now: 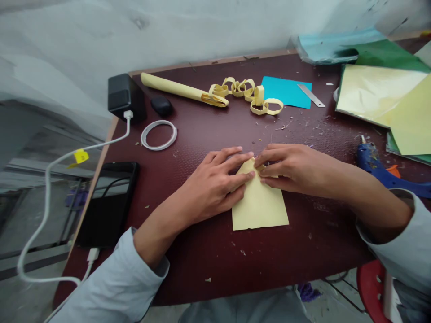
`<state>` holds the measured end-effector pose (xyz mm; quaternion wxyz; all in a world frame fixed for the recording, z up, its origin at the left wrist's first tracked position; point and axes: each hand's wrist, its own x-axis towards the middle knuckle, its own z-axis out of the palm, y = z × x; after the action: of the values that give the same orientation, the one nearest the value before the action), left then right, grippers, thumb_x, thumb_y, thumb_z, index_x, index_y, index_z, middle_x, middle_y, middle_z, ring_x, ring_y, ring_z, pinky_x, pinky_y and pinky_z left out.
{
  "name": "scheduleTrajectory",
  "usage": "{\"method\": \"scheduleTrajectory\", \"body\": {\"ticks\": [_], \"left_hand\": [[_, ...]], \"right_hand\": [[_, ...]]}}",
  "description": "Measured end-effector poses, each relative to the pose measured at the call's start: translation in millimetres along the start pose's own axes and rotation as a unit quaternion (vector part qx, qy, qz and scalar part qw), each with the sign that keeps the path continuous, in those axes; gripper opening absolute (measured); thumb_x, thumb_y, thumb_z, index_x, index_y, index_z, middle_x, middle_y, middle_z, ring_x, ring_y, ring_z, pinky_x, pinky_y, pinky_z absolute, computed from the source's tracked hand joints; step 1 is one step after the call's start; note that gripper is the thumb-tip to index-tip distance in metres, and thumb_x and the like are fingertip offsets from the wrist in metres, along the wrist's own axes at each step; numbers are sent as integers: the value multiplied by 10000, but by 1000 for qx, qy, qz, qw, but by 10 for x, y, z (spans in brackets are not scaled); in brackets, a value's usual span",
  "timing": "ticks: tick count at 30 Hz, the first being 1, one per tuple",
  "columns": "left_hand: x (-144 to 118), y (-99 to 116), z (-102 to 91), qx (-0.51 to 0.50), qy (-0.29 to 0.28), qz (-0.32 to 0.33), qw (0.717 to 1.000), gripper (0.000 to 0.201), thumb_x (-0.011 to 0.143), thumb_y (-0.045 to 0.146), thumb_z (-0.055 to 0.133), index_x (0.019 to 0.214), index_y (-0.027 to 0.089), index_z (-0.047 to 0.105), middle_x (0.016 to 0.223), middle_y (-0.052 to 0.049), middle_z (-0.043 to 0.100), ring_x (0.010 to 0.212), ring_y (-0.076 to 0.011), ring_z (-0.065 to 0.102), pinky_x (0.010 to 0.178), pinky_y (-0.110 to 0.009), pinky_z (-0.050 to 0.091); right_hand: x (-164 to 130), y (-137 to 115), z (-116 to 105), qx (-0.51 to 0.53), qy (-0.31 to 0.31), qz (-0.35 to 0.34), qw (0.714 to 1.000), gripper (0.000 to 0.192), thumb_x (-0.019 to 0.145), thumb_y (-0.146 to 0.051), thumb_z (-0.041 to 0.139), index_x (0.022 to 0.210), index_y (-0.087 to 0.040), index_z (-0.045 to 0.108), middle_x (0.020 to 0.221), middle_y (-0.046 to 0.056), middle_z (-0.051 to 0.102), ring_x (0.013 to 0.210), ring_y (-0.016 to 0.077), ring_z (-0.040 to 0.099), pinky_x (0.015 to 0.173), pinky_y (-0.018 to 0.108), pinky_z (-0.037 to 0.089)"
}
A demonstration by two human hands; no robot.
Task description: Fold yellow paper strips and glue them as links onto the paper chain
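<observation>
A pale yellow paper sheet (260,207) lies on the dark red table (208,251), its top corners folded in to a point. My left hand (215,184) presses flat on the paper's left fold with fingers spread. My right hand (289,168) presses the right fold, its fingertips meeting the left hand's at the paper's tip. Neither hand lifts the paper.
Behind are a yellow paper chain (251,94), a rolled yellow tube (175,87), a teal sheet (286,91) and a metal ruler (311,95). Coloured sheets (380,92) and a blue glue gun (379,166) lie at the right. A tape ring (159,134), charger (123,96) and phone (109,202) sit left.
</observation>
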<state>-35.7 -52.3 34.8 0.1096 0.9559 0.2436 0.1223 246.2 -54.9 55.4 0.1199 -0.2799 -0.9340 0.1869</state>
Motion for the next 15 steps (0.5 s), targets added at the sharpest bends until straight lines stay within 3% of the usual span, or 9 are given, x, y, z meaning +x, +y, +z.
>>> {"method": "scheduleTrajectory", "body": {"ticks": [3,7,15], "left_hand": [[7,5,-1,-3,6,-6,1000,353,1106,248,585,1400,253,779,1752,-122,513,1674,-393,391,1294,-614,413],[17,9,8,-7,-3,-5,1000,369,1126,266,545,1420,243,769,1650,-114,633,1612,-390,485,1274,-623,421],[37,49,-3,14,-10,-7,1000,361,1127,269,524,1381,216,775,1653,-119,631,1581,-386,518,1291,-622,392]], "right_hand": [[-3,-3,1,-5,1,-4,1000,246,1071,-149,610,926,-178,806,1196,132,795,1055,268,722,953,425,542],[-7,-14,-10,-8,3,-5,1000,255,1084,-182,617,927,-188,819,1191,127,795,1036,256,722,962,422,542],[4,-32,-33,-52,29,1,998,343,1127,-275,579,947,-185,857,1194,149,813,1046,282,694,950,452,518]]}}
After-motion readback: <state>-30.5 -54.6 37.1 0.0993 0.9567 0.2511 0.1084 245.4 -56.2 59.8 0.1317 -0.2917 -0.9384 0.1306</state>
